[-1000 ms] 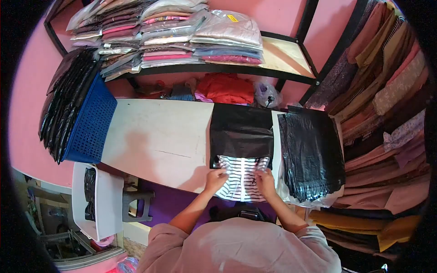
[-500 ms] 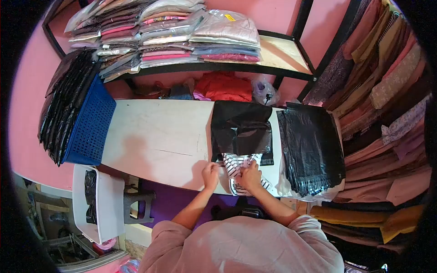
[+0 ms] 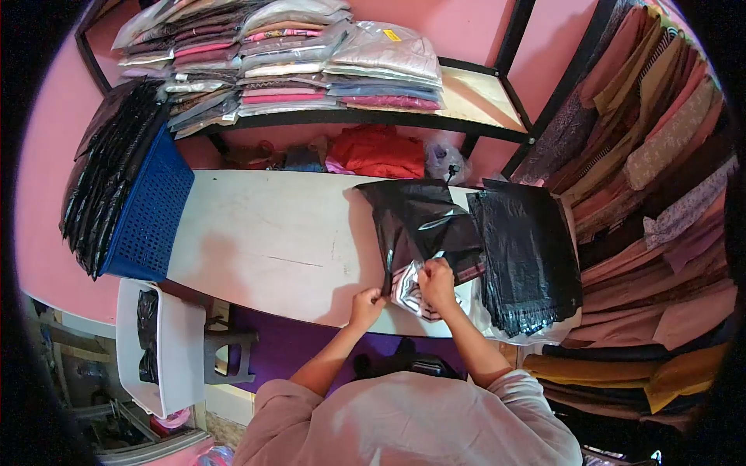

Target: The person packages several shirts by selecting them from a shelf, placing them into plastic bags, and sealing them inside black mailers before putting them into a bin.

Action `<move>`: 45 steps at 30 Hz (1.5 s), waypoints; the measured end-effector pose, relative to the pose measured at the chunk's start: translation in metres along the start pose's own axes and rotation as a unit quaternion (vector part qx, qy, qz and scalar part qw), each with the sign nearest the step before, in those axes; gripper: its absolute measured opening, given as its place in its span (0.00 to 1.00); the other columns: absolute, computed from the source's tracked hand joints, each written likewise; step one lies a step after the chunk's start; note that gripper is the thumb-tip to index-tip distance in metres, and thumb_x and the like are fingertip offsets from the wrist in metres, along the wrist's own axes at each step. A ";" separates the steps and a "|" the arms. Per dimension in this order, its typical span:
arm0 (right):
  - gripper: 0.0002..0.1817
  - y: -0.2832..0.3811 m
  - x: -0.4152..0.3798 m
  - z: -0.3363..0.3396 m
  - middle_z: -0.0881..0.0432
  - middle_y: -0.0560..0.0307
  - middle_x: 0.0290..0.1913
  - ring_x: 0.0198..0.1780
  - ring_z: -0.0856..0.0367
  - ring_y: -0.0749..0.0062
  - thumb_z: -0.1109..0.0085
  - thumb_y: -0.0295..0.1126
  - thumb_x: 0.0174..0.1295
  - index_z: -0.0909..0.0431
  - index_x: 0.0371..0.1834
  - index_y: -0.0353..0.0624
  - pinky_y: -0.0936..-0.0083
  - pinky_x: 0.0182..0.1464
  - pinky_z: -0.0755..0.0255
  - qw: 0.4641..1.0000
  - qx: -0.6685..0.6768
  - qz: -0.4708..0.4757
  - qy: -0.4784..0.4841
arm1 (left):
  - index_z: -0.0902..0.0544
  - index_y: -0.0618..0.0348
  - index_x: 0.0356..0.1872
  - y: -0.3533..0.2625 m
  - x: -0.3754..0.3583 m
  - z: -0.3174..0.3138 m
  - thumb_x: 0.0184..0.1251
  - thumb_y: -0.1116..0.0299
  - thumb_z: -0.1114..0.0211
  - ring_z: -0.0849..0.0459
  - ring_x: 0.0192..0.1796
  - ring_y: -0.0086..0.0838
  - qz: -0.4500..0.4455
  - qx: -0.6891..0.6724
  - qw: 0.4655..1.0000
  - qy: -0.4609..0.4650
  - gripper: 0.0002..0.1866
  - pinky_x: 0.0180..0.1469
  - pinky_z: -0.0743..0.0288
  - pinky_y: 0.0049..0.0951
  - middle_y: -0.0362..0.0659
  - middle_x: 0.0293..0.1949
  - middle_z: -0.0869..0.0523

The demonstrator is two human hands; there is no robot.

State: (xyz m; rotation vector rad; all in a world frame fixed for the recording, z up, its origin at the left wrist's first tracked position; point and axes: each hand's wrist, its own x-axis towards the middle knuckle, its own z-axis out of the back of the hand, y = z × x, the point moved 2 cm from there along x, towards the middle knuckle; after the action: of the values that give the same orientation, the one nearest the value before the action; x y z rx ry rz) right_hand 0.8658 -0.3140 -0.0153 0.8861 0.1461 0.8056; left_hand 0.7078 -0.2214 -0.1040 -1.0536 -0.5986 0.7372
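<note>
A black plastic mailing bag (image 3: 423, 221) lies on the white table, its opening toward me. Part of a white and dark striped folded cloth (image 3: 407, 291) shows at that opening; the rest is hidden in the bag. My left hand (image 3: 364, 309) is closed on the bag's near left edge, pinching it. Over the cloth, my right hand (image 3: 437, 281) is closed with its fingers curled, gripping the cloth at the bag's mouth. Just right of the bag lies a stack of flat black plastic bags (image 3: 528, 260).
A blue basket (image 3: 151, 213) at the table's left end holds upright filled black bags (image 3: 109, 179). Below it stands a white bin (image 3: 179, 349). Wrapped garments (image 3: 287, 70) fill the shelf behind, and hanging clothes (image 3: 645, 202) line the right side. The white table (image 3: 256, 225) runs leftward.
The bag has tilted and bulged, and its mouth now surrounds more of the striped cloth. My right hand has moved up and slightly right; my left has shifted slightly right onto the bag's edge.
</note>
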 end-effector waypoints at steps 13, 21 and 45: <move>0.07 0.005 -0.006 -0.030 0.29 0.41 0.25 0.32 0.27 0.45 0.42 0.27 0.43 0.29 0.20 0.35 0.59 0.35 0.32 0.995 -0.022 0.094 0.017 | 0.23 0.66 0.29 -0.006 -0.003 0.011 0.52 0.75 0.40 0.18 0.31 0.41 0.071 -0.027 0.996 -0.044 0.05 0.33 0.28 0.34 0.55 0.24 0.20; 0.14 -0.060 0.002 -0.018 0.27 0.46 0.40 0.37 0.26 0.59 0.38 0.30 0.49 0.23 0.39 0.38 0.74 0.41 0.31 0.986 0.119 0.041 0.108 | 0.22 0.65 0.30 0.010 0.000 0.014 0.51 0.74 0.40 0.19 0.32 0.46 0.046 0.127 0.990 -0.050 0.06 0.34 0.28 0.35 0.56 0.26 0.20; 0.19 -0.053 0.036 0.020 0.31 0.43 0.14 0.16 0.32 0.59 0.53 0.33 0.60 0.35 0.13 0.33 0.65 0.21 0.40 0.995 0.089 0.017 -0.036 | 0.24 0.64 0.34 -0.023 0.055 0.045 0.56 0.68 0.46 0.22 0.33 0.54 0.013 0.192 0.979 -0.065 0.10 0.36 0.28 0.45 0.59 0.26 0.21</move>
State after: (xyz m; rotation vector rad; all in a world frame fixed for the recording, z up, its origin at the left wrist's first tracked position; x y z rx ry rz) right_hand 0.9301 -0.3216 -0.0346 1.0873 0.1416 0.7994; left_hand 0.7139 -0.1612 -0.0605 -0.6607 -0.5270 0.9078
